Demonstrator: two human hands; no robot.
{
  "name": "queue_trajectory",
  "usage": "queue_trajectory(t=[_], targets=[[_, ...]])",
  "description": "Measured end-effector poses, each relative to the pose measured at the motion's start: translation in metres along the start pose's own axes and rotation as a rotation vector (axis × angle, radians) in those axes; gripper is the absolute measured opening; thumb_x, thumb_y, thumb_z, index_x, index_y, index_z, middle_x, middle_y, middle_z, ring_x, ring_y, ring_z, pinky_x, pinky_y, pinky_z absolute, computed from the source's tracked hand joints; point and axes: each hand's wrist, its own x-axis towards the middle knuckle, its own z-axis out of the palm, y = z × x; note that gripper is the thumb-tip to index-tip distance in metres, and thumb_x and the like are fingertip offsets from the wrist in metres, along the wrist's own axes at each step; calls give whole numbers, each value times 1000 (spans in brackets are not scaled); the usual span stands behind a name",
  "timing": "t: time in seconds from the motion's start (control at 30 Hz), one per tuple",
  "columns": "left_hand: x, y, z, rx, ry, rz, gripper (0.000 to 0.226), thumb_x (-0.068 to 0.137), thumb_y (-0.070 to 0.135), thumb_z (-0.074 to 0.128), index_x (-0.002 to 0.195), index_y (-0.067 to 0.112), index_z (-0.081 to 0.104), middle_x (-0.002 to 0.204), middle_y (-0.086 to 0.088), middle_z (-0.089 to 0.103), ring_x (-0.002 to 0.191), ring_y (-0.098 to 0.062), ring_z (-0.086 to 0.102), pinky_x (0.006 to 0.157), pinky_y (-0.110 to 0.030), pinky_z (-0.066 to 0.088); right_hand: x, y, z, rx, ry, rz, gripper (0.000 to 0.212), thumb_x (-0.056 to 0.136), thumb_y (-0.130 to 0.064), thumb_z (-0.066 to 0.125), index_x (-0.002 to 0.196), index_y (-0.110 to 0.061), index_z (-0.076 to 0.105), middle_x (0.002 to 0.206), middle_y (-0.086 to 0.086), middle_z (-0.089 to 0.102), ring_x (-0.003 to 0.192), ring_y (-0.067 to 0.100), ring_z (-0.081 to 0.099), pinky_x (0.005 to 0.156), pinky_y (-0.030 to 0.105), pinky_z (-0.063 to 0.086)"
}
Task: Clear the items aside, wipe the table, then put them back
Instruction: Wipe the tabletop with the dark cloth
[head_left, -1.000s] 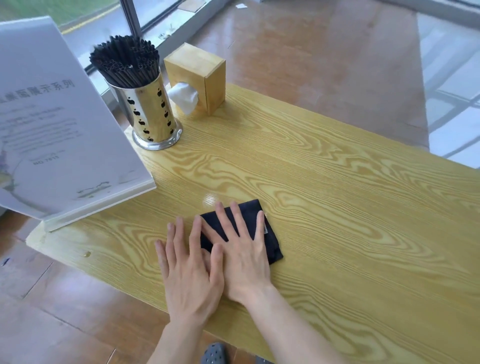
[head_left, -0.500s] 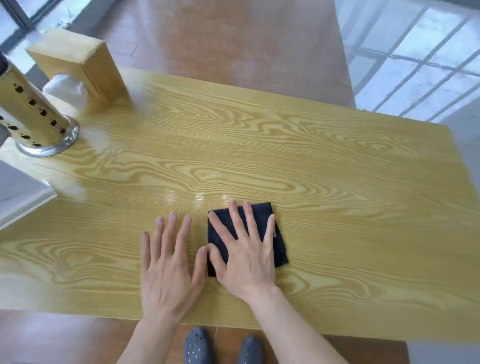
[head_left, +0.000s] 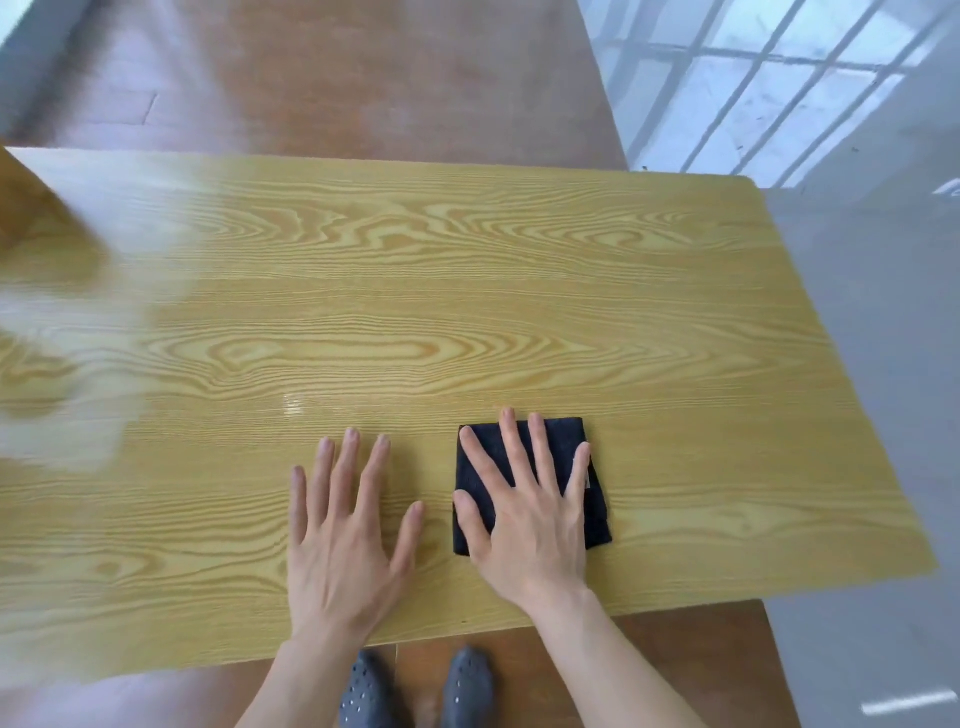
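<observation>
A folded dark cloth (head_left: 589, 457) lies on the yellow wood-grain table (head_left: 467, 312) near its front edge. My right hand (head_left: 524, 514) lies flat on the cloth with the fingers spread, pressing it to the tabletop. My left hand (head_left: 348, 525) rests flat on the bare wood just left of the cloth, fingers apart and holding nothing. A corner of the wooden tissue box (head_left: 13, 197) shows blurred at the far left edge. The chopstick holder and the sign stand are out of view.
The table's right edge (head_left: 841, 364) borders a grey tiled floor and a window with bars. Brown floor lies beyond the far edge. My feet in grey shoes (head_left: 415, 691) stand below the front edge. The left of the picture is blurred.
The view has swung right, so the chopstick holder and sign have left the picture. My hands have drawn apart: the left one has come off the cloth onto bare wood.
</observation>
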Motion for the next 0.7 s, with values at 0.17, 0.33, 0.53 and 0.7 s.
queue_trajectory(t=[0.17,0.33,0.53,0.7], targets=[[0,20,7,19,-18,5,79,92,68,37,160,29,23,170,-3,16,158,-22,0,126,-53,8,-11,40,-4,-12,1,36,62,101,-61,28,159,-46,12,172,-2,2,159,25,-6,119,70,7],[-3,26,11,41,-32,16,82,91,73,34,160,30,21,170,-3,13,158,-23,-2,126,-54,7,-18,64,-7,-28,-2,48,62,101,-61,27,159,-44,12,172,-1,3,159,26,-5,119,71,8],[-3,25,6,60,-51,13,82,92,74,32,160,31,19,170,-2,12,158,-23,-4,126,-53,6,-19,74,-9,-39,-23,20,64,102,-61,26,160,-42,9,172,0,2,159,28,-3,119,72,9],[-8,30,-10,37,-50,-11,80,93,74,29,160,32,18,170,-1,11,158,-22,-4,126,-51,6,-19,74,-19,4,-68,17,66,101,-64,23,160,-43,2,172,0,-2,158,28,-6,119,72,5]])
